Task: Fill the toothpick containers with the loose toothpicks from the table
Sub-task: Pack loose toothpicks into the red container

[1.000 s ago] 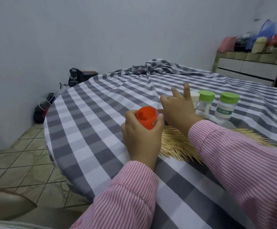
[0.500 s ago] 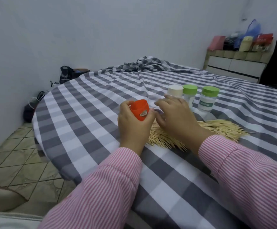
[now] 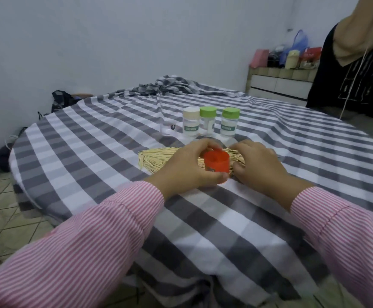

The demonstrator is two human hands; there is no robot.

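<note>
My left hand (image 3: 187, 167) grips an orange toothpick container (image 3: 216, 162), its open mouth facing up, just above a pile of loose toothpicks (image 3: 156, 157) on the checked tablecloth (image 3: 92, 152). My right hand (image 3: 258, 165) rests on the right part of the pile with curled fingers beside the container; whether it pinches any toothpicks is hidden. Behind the pile stand three capped containers: one with a cream lid (image 3: 191, 122) and two with green lids (image 3: 207, 121) (image 3: 230, 122). A clear uncapped container (image 3: 167, 128) stands left of them.
The round table's edge (image 3: 18, 174) curves along the left, with tiled floor and dark bags (image 3: 61, 101) below by the wall. A low cabinet (image 3: 278, 83) with bags on top stands at the back right. Dark hanging clothes (image 3: 354, 63) fill the right edge.
My left hand carried the orange container rightward and down over the toothpick pile. My right hand dropped from the cream-lidded container onto the pile. The camera view shifted left.
</note>
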